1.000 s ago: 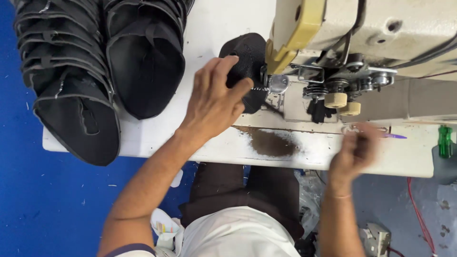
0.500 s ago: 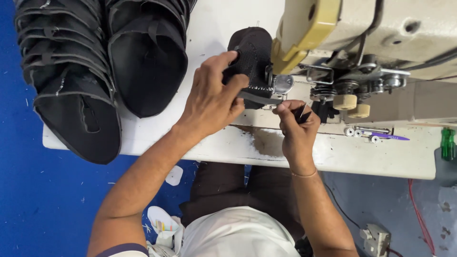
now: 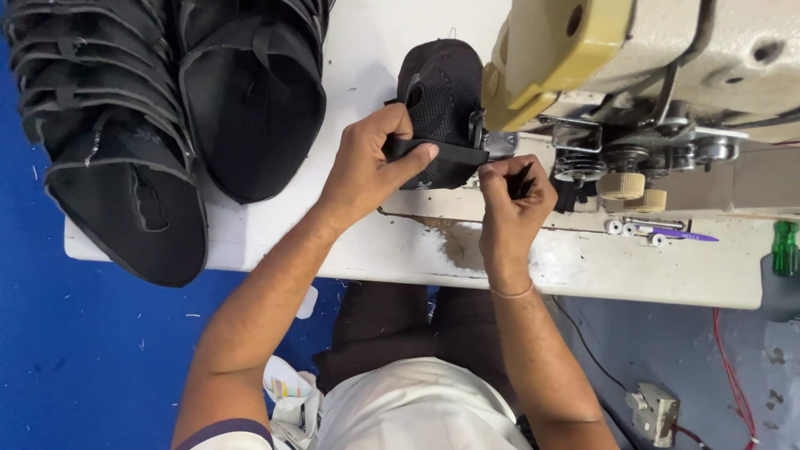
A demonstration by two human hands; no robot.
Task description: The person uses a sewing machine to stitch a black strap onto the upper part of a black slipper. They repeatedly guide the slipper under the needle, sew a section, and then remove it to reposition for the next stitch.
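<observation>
A black shoe upper (image 3: 442, 92) of perforated fabric lies on the white table (image 3: 358, 242) under the head of a cream sewing machine (image 3: 650, 75). My left hand (image 3: 367, 162) grips the upper's near edge and a black strap (image 3: 446, 152) across it, thumb on top. Close to the needle area, my right hand (image 3: 512, 196) is closed around a small black piece (image 3: 525, 179) beside the strap's end. Both hands are nearly touching.
Two stacks of black shoe uppers (image 3: 125, 142) (image 3: 254, 92) cover the table's left part. Beige thread knobs (image 3: 633, 192), small bobbins and a purple tool (image 3: 679, 236) sit right of my hands. A green object (image 3: 783, 247) is at the right edge. Blue floor lies below.
My right hand came in from the right edge of the table to the machine and now holds a small black piece. My left hand shifted its grip onto the strap.
</observation>
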